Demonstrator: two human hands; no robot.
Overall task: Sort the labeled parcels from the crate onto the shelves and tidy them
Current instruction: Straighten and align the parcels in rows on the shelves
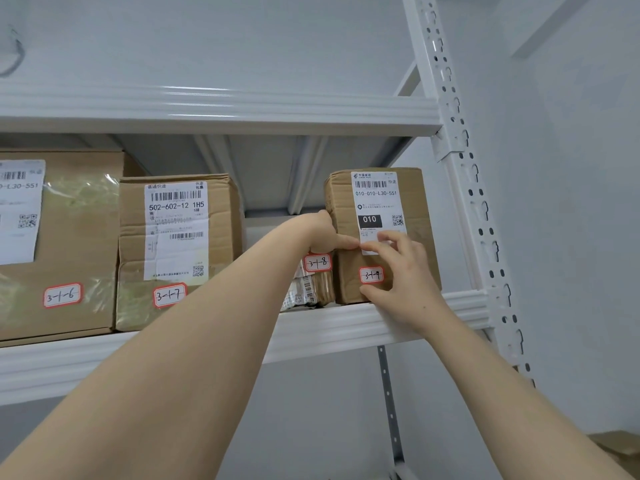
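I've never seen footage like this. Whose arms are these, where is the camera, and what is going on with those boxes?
There is no machine here. A person wears one camera on the head, so the single picture looks along their own bare arms. In front is a white metal shelf carrying cardboard parcels, each with a red-edged handwritten tag: the box tagged 3-1-6, the box tagged 3-1-7, the small parcel tagged 3-1-8 and the box tagged 3-1-9. The left hand grips the left edge of the box tagged 3-1-9, thumb on its front. The right hand rests spread fingers on the same front, partly over its shipping label. That box appears to stand on the shelf.
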